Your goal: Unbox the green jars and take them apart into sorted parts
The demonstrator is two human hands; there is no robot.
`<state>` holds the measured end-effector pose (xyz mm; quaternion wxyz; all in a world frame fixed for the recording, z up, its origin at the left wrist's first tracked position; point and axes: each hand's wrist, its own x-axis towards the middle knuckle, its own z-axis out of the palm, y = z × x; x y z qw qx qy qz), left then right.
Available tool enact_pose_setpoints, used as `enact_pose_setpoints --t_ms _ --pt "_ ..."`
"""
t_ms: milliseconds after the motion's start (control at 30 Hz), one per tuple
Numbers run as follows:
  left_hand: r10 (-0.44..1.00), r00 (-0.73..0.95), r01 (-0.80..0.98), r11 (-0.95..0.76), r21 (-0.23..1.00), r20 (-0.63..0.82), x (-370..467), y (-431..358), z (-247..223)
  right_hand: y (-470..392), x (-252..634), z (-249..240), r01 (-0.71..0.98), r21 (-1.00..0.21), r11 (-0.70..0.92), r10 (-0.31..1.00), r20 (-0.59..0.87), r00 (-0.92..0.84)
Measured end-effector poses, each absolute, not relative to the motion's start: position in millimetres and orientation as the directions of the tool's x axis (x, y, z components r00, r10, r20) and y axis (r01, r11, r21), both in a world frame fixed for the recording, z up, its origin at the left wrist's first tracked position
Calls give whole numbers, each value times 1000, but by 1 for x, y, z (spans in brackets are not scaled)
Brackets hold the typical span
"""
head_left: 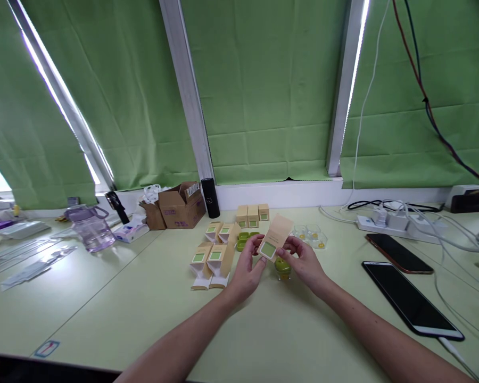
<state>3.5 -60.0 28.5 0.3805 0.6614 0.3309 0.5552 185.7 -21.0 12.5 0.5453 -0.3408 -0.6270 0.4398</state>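
Left hand: the left hand [245, 268] pinches the lower left of a carton [278, 234], fingers closed on its edge.
Right hand: the right hand [305, 263] grips the same carton from the right, thumb on its front and fingers bent behind.
Carton: raised above the desk [263, 330] between both hands, tilted, its green window low and its plain flap upward.
Green cup: the green cup [282, 265] stands just below the carton, near the right hand, its base clear.
Open cartons: four open cartons [214, 254] lie left of the hands in two rows, green windows showing.
Green pieces: the green pieces [241, 243] sit beyond the left hand, beside the open cartons.
Closed cartons: three closed cartons [253, 214] stand side by side farther back.
Clear cups: a cluster of clear cups [312, 236] with yellow spots sits beyond the right hand.
Right side: two phones [411, 295] lie near a power strip [399, 226].
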Motion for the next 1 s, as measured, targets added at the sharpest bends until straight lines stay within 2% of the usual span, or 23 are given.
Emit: enact_pose_setpoints --t_ms 567,900,1000 --pt "879 155 65 -464 884 450 3 -61 27 -28 185 22 -178 -955 238 948 268 -171" --pt "834 20 351 -523 777 552 3 -62 26 -23 185 16 -231 -944 234 944 278 -180" --pt "825 21 388 -527 756 564 0 -61 23 -25 185 19 -230 -946 230 946 273 -177"
